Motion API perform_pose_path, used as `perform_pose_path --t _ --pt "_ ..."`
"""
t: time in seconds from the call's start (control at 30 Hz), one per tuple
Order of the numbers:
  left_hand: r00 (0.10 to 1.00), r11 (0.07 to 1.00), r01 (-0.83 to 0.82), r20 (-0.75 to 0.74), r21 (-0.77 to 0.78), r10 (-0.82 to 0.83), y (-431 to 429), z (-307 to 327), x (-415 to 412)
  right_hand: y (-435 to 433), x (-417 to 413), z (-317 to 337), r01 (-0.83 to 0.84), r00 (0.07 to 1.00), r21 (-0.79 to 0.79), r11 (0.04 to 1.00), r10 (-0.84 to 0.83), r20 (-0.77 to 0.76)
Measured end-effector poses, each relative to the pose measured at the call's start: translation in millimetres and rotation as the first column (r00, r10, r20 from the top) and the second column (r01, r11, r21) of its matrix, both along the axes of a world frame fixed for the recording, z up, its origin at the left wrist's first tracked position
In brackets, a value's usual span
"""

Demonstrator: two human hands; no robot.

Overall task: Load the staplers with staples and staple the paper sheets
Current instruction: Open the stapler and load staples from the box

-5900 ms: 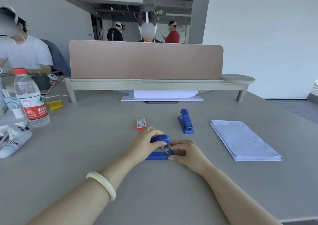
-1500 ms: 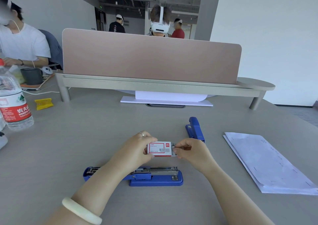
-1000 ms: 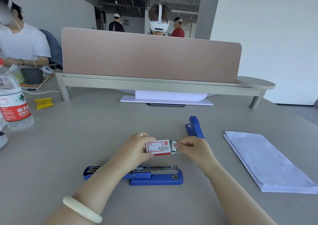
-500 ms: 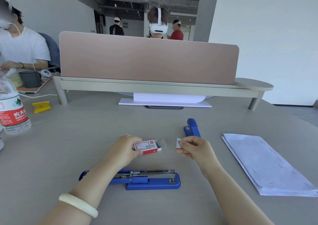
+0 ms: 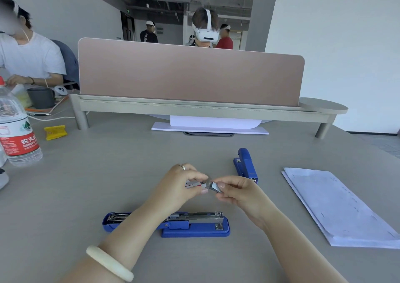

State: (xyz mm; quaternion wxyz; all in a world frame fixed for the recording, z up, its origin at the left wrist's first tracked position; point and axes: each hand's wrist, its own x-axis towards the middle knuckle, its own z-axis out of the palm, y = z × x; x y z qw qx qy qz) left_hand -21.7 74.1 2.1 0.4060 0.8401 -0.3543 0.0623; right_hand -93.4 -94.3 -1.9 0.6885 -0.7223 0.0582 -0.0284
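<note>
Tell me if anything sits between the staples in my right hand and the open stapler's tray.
Nothing visible does. The right hand pinches the staple strip above the table, and the opened stapler lies just below with its metal channel exposed. The left hand, holding the staple box, is beside the strip, not under it.

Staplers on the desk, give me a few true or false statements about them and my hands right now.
1. The near stapler lies flipped open. True.
2. The far stapler is open too. False: it is closed.
3. The right hand pinches a strip of staples. True.
4. The paper sheets lie under the near stapler. False: they lie apart, to the right.
5. The left hand is empty. False: it holds the staple box.
</note>
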Motion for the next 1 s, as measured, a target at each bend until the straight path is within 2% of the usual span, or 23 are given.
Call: perform_pose_path --t 0.63,0.8,0.9,1.0 --pt "0.998 0.998 0.008 0.063 -0.055 -0.005 -0.1 -3.0 -0.5 2.9 0.6 1.9 0.083 0.996 0.01 0.996 -0.084 0.022" --pt "0.968 0.972 -0.236 0.091 0.009 0.235 18.5 -5.6 20.9 -8.6 0.8 3.0 0.232 0.972 0.034 0.972 -0.233 0.029" --pt "0.938 0.936 -0.342 0.079 0.086 0.336 24.9 -11.5 27.9 -6.7 1.6 1.4 0.226 0.974 0.005 0.974 -0.226 0.02" --pt "0.922 0.896 -0.383 0.141 0.226 0.359 25.8 -13.4 28.9 -3.8 1.8 1.4 0.211 0.978 -0.023 0.977 -0.21 0.016"
